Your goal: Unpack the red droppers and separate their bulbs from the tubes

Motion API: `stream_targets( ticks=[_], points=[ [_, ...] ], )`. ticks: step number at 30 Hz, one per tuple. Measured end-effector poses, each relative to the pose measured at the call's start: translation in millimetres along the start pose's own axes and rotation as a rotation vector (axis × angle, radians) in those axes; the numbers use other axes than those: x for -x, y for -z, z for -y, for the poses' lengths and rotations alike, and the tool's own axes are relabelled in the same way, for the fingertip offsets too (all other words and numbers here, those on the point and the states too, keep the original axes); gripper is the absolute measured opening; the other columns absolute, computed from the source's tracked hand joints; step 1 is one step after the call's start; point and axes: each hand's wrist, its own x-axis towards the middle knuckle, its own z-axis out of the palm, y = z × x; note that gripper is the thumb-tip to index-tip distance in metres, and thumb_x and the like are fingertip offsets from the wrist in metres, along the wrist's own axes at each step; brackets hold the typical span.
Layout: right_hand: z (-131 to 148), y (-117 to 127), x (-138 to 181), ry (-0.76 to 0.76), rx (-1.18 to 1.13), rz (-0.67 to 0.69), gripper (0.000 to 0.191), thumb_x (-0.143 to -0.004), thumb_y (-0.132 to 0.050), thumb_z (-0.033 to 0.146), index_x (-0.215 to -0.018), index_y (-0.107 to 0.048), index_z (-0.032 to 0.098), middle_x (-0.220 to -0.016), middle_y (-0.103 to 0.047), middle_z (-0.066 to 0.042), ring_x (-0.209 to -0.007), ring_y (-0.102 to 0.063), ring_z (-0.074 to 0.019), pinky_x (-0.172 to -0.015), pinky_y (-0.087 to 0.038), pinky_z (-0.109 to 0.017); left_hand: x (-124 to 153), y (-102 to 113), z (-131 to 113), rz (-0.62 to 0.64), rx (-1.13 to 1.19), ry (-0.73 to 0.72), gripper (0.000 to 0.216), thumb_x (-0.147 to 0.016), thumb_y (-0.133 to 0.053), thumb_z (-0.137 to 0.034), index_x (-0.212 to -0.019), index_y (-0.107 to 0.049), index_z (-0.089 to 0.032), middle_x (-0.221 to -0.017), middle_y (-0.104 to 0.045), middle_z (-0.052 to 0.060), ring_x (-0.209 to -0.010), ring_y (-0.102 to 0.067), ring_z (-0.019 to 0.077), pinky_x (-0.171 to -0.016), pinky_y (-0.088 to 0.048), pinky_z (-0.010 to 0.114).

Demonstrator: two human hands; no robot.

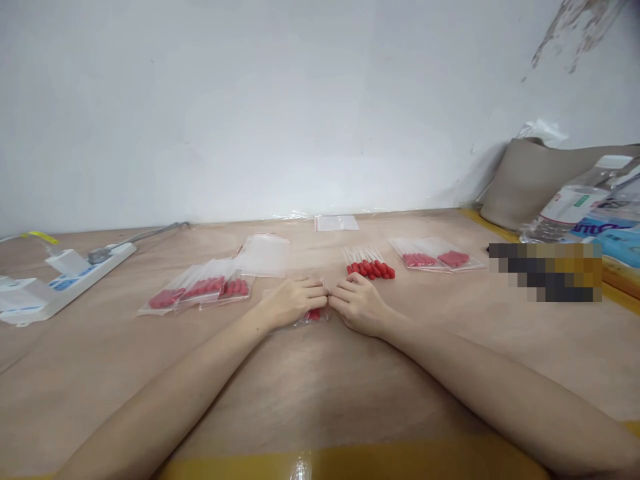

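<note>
A small clear plastic bag (313, 315) with red-tipped sticks inside lies on the table, mostly covered by my left hand (291, 300). The fingers of that hand are closed on the bag near its edge. My right hand (359, 307) meets it from the other side, its fingers curled and pinching the bag's edge; the exact grip is partly hidden. Just beyond my right hand sits a pile of loose red-tipped cotton swabs (373, 267). Three filled bags (205, 287) overlap to the left, and filled bags (435, 259) lie to the right.
Flat unfilled bags (265, 255) are stacked behind the left group. A white bag (337, 223) lies by the wall. At the left is a power strip (85, 280) with plugs and a cable. A water bottle (570, 203) and a blurred-out object (550, 272) are at the right.
</note>
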Motion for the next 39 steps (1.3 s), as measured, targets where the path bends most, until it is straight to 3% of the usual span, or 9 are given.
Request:
stream_targets(
  ticks=[5,10,15,19,22,26,30,34,39],
  points=[
    [-5,3,-3,0.086,-0.063,0.09,0.027,-0.086,-0.032,0.008,-0.079,-0.057,0.017,-0.08,-0.061,-0.004,-0.08,-0.046,-0.0142,-0.075,-0.026,-0.033,2,4,3,0.015,0.015,-0.006,0.025,-0.091,-0.034,-0.015,-0.082,-0.057,-0.017,-0.092,-0.062,0.004,-0.096,-0.053,0.0151,-0.086,-0.043,0.031],
    [-8,14,-3,-0.018,-0.285,0.182,0.014,-0.083,-0.043,0.019,-0.082,-0.057,0.017,-0.085,-0.062,-0.005,-0.086,-0.047,-0.0167,-0.076,-0.029,-0.033,10,18,12,-0.021,0.004,0.053,0.024,-0.091,-0.034,-0.018,-0.095,-0.057,-0.018,-0.102,-0.061,0.006,-0.097,-0.056,0.0154,-0.083,-0.046,0.03],
    [-3,11,-3,-0.444,-0.752,0.195,0.025,-0.087,-0.038,0.027,-0.078,-0.06,0.017,-0.075,-0.062,-0.002,-0.074,-0.053,-0.0138,-0.07,-0.038,-0.027,12,26,12,-0.023,0.026,0.069,0.024,-0.091,-0.034,-0.018,-0.098,-0.057,-0.02,-0.106,-0.061,0.008,-0.097,-0.057,0.0159,-0.083,-0.046,0.03],
    [1,1,-6,-0.719,-1.027,0.158,0.025,-0.084,-0.044,0.031,-0.091,-0.064,0.018,-0.086,-0.067,-0.002,-0.077,-0.059,-0.014,-0.07,-0.043,-0.024,19,25,3,-0.05,0.148,0.303,0.025,-0.09,-0.036,-0.022,-0.108,-0.053,-0.02,-0.108,-0.06,0.007,-0.098,-0.057,0.0162,-0.084,-0.046,0.03],
    [2,-1,-7,-0.705,-1.108,0.182,0.027,-0.081,-0.049,0.034,-0.099,-0.063,0.02,-0.084,-0.067,-0.001,-0.076,-0.06,-0.0136,-0.069,-0.044,-0.023,31,25,-5,-0.034,0.319,0.454,0.04,-0.085,-0.045,-0.034,-0.122,-0.042,-0.018,-0.118,-0.055,0.01,-0.107,-0.053,0.02,-0.089,-0.044,0.034],
    [1,2,-10,-0.632,-1.035,0.23,0.028,-0.078,-0.054,0.04,-0.094,-0.064,0.019,-0.074,-0.064,0.0,-0.066,-0.055,-0.0114,-0.062,-0.04,-0.021,44,16,-11,0.028,0.464,0.49,0.056,-0.082,-0.049,-0.039,-0.131,-0.031,-0.017,-0.13,-0.045,0.013,-0.116,-0.046,0.0237,-0.095,-0.04,0.038],
    [-1,5,-11,-0.565,-0.89,0.275,0.028,-0.071,-0.062,0.042,-0.087,-0.065,0.019,-0.075,-0.059,0.001,-0.071,-0.051,-0.0121,-0.065,-0.036,-0.023,42,4,-14,-0.025,0.5,0.519,0.055,-0.081,-0.051,-0.038,-0.129,-0.034,-0.017,-0.128,-0.047,0.013,-0.114,-0.048,0.0229,-0.094,-0.041,0.039],
    [2,5,-11,-0.646,-0.809,0.191,0.03,-0.066,-0.067,0.038,-0.086,-0.061,0.017,-0.082,-0.056,-0.002,-0.076,-0.049,-0.0136,-0.066,-0.037,-0.025,35,-1,-15,-0.06,0.515,0.549,0.053,-0.081,-0.052,-0.038,-0.127,-0.036,-0.018,-0.125,-0.05,0.01,-0.111,-0.05,0.022,-0.092,-0.042,0.036],
    [8,3,-13,-0.652,-1.029,0.125,0.021,-0.073,-0.06,0.03,-0.088,-0.055,0.017,-0.082,-0.06,-0.001,-0.07,-0.052,-0.0109,-0.063,-0.04,-0.022,34,0,-16,-0.08,0.537,0.547,0.049,-0.083,-0.05,-0.036,-0.126,-0.037,-0.019,-0.122,-0.052,0.009,-0.107,-0.052,0.0209,-0.09,-0.043,0.034]
  ],
)
